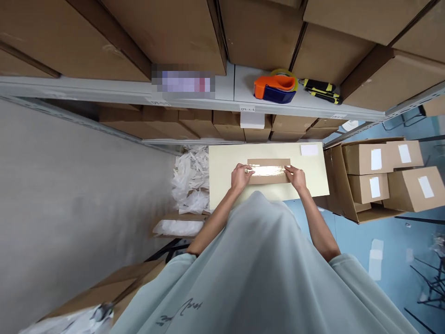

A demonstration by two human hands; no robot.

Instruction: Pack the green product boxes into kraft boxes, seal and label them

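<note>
A small brown cardboard box [269,181] lies on the pale yellow tabletop [227,155] in front of me. A shiny strip of clear tape [267,170] runs lengthwise along the box's top. At the strip's left end, my left hand [239,177] is closed, thumb and fingers pinching the tape. My right hand [296,178] pinches the other end near the box's right edge. Whether the strip's middle is stuck down or held just above the cardboard, I cannot tell.
An orange and blue tape dispenser [274,88] and yellow-black utility knives [321,90] sit on the shelf [225,104] among cardboard boxes. A white paper [309,150] lies at the table's far right. An open carton [333,185] of boxes stands right; white plastic scraps [191,174] lie left.
</note>
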